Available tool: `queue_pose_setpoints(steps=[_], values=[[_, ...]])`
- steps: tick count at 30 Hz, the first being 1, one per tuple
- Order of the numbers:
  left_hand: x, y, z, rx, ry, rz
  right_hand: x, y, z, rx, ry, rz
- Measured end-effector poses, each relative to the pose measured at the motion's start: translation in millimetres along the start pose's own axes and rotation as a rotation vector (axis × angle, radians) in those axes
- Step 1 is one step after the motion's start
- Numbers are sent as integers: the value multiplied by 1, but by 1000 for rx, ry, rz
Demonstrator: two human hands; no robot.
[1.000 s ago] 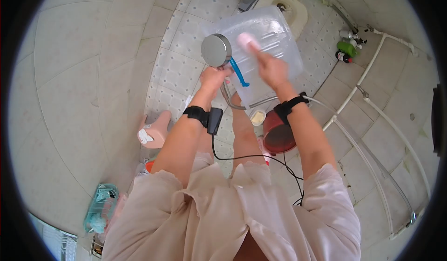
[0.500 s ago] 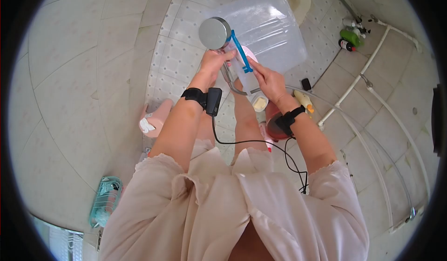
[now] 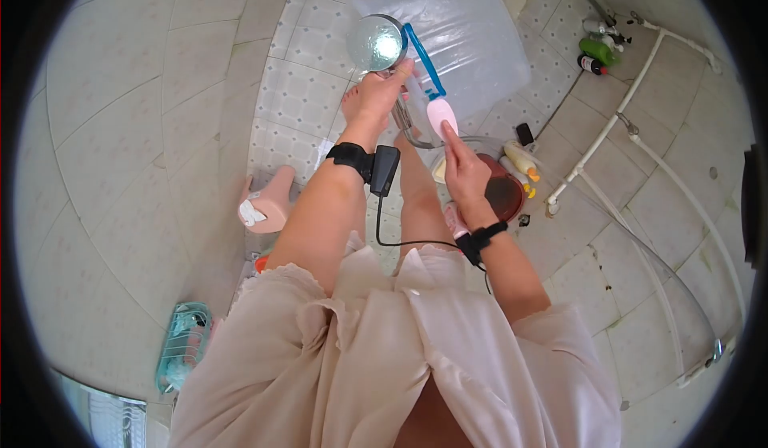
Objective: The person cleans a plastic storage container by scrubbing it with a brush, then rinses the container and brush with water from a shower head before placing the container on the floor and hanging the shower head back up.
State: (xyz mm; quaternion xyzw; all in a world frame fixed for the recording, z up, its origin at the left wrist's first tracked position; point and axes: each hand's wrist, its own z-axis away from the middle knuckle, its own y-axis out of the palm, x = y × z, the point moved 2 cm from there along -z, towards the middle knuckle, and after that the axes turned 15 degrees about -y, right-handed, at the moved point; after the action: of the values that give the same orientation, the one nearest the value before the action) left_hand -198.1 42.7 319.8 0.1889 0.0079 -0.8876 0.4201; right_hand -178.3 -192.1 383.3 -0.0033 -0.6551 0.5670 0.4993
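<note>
My left hand (image 3: 376, 96) is closed round the handle of a round silver shower head (image 3: 374, 43). A long blue-handled item (image 3: 424, 58) sticks out beside the shower head, near the same hand. In my right hand (image 3: 466, 165) is a pale pink oval brush (image 3: 442, 118), held in front of the fingertips; its underside is hidden. Beyond both hands a translucent plastic bin or lid (image 3: 472, 40) lies on the patterned tile floor. The metal hose (image 3: 404, 120) hangs down from the shower head.
A red bucket (image 3: 506, 196) and yellow-capped bottles (image 3: 522, 162) stand right of my legs. White pipes (image 3: 608, 152) run along the right wall. A pink stool (image 3: 272, 196) is at left, a teal basket (image 3: 182, 348) at lower left. Green bottle (image 3: 594, 50) at upper right.
My right hand has drawn back from the plastic piece toward me with the pink brush. The shower head in my left hand has shifted slightly up and right, and its face now shines.
</note>
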Motion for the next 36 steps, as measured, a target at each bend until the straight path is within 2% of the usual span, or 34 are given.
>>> queue_pose_setpoints(steps=[5, 7, 8, 10, 11, 13, 16, 19, 22, 24, 25, 26, 28, 29, 32, 36], values=[[-8, -4, -1, 25, 14, 37, 23, 18, 5, -71, 115, -21], [-8, -5, -6, 37, 21, -7, 34, 22, 3, -139, 279, -170], [-6, -3, -6, 28, 16, -20, 43, 24, -1, -142, 286, -167], [-1, 2, -2, 27, 11, -42, 62, 25, -15, -246, 614, -647], [1, 4, 0, 44, 8, -62, 73, 22, -21, -261, 613, -650], [3, 6, 2, 69, 5, -91, 88, 19, -23, -454, 718, -878], [10, 8, 1, 97, -28, -44, 90, 55, -3, -522, 600, -913], [10, 7, 2, 63, -2, -158, 56, 75, -45, -670, 618, -894], [17, 8, 10, 79, -19, -126, 63, 67, -46, -772, 656, -971], [12, 8, 7, 78, -111, -98, 94, 55, -29, -519, 471, -593], [10, 9, 6, 82, -106, -109, 107, 68, -26, -648, 299, -338], [15, 8, 10, 82, -100, -88, 100, 76, -24, -657, 308, -340], [29, 2, 13, 89, -106, -86, 102, 58, -37, -598, 531, -505], [30, 2, 11, 115, -132, -112, 105, 47, -45, -502, 639, -469], [26, 5, 12, 140, -160, -140, 91, 62, -17, -458, 538, -346], [29, 2, 10, 119, -177, -165, 113, 66, -4, -546, 607, -423]])
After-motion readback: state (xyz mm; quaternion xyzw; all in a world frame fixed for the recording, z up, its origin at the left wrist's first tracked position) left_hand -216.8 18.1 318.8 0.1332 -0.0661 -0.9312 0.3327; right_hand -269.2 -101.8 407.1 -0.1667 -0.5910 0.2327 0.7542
